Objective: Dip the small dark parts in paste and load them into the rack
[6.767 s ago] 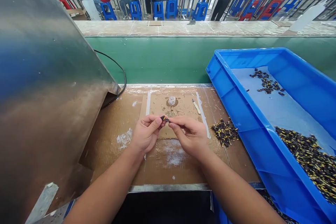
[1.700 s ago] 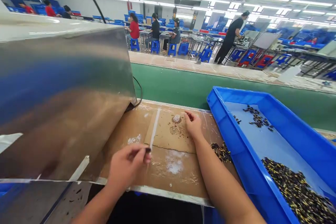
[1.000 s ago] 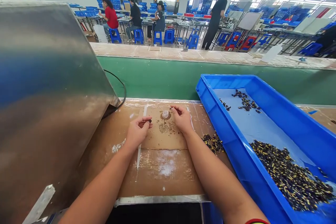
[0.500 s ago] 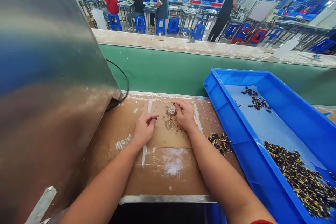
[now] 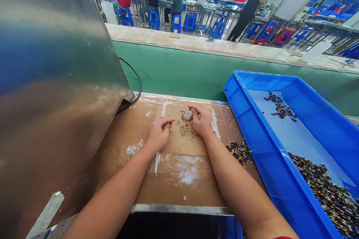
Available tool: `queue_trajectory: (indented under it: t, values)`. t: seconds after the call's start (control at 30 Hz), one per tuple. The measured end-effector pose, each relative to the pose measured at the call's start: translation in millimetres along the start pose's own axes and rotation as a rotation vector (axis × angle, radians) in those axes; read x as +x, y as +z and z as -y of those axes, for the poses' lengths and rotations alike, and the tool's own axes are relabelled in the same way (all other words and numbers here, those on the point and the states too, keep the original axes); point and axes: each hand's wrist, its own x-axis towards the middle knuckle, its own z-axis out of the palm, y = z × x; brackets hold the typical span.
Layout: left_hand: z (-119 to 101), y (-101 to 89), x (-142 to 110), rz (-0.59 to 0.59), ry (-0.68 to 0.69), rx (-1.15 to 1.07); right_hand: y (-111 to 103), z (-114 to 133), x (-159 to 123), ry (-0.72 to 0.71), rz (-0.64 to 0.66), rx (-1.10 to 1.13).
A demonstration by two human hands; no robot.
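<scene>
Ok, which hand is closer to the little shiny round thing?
The right hand is nearer: its fingers are right beside the little shiny round thing, maybe touching it. The left hand is farther off, to the thing's left, apart from it.

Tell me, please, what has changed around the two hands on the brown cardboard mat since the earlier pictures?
The hands have parted: the left hand drew back leftward, and the right hand moved forward to a small clear round object. The blue plastic tray and the pile of dark-and-yellow parts stayed put.
</scene>
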Motion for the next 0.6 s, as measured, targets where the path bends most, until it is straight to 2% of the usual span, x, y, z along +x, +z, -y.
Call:
queue_trajectory:
  t: [0.6]
  values:
    - [-1.5,-0.2,0.2,-0.008,0.029,0.058,0.9,2.1,-0.1,-0.05,0.013,-0.034]
